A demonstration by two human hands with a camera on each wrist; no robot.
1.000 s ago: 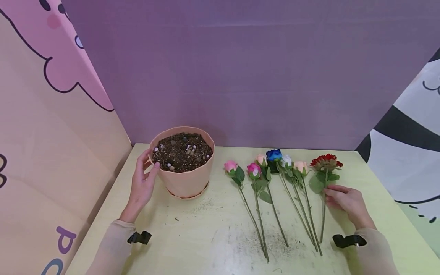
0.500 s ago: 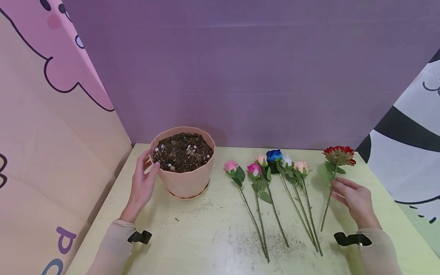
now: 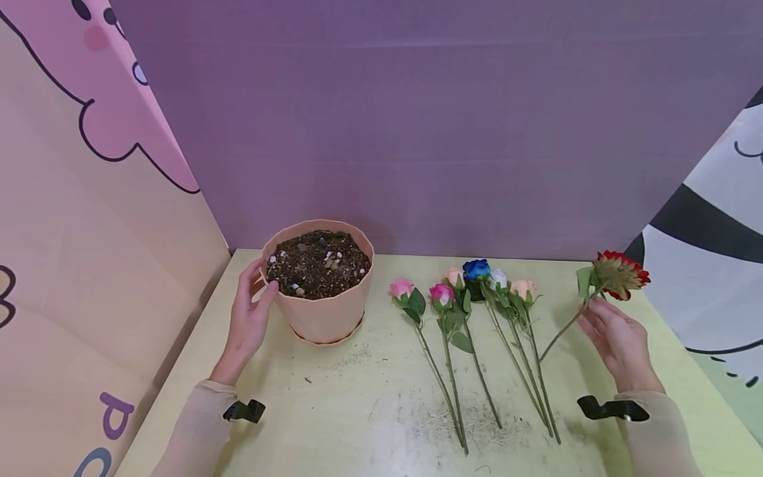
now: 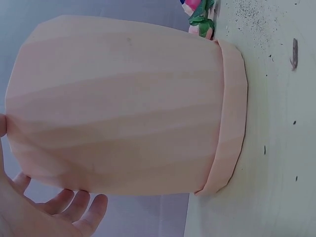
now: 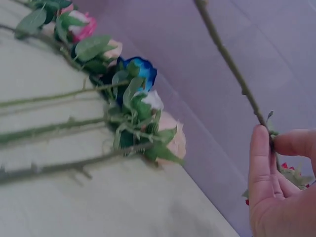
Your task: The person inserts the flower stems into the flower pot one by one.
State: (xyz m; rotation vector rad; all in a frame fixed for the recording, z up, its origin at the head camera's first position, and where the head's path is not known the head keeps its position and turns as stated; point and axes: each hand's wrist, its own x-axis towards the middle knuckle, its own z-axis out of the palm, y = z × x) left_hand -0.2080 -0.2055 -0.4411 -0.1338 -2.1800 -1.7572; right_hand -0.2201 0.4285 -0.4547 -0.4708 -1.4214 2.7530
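In the head view, a pink flowerpot (image 3: 322, 319) full of dark soil (image 3: 318, 265) stands at the left on its saucer. My left hand (image 3: 249, 324) holds its left side, thumb near the rim and fingers along the wall, as the left wrist view also shows. At the right, my right hand (image 3: 622, 344) pinches the stem of a red flower (image 3: 622, 275) between thumb and fingers, just below the leaves. The flower is raised and tilted, its head to the upper right. In the right wrist view the bare stem (image 5: 229, 61) points up and away from the fingertips.
Several long-stemmed roses lie side by side mid-table: pink (image 3: 401, 287), magenta (image 3: 442, 295), blue (image 3: 476, 269), white (image 3: 497, 278) and peach (image 3: 523, 289) ones. Soil crumbs (image 3: 459, 424) are scattered on the pale table (image 3: 334, 424). A purple wall (image 3: 417, 132) stands behind.
My right hand has lifted the red flower from the table, moving it right and tilting its head rightward, so the stem end swings left. My left hand stays on the flowerpot.
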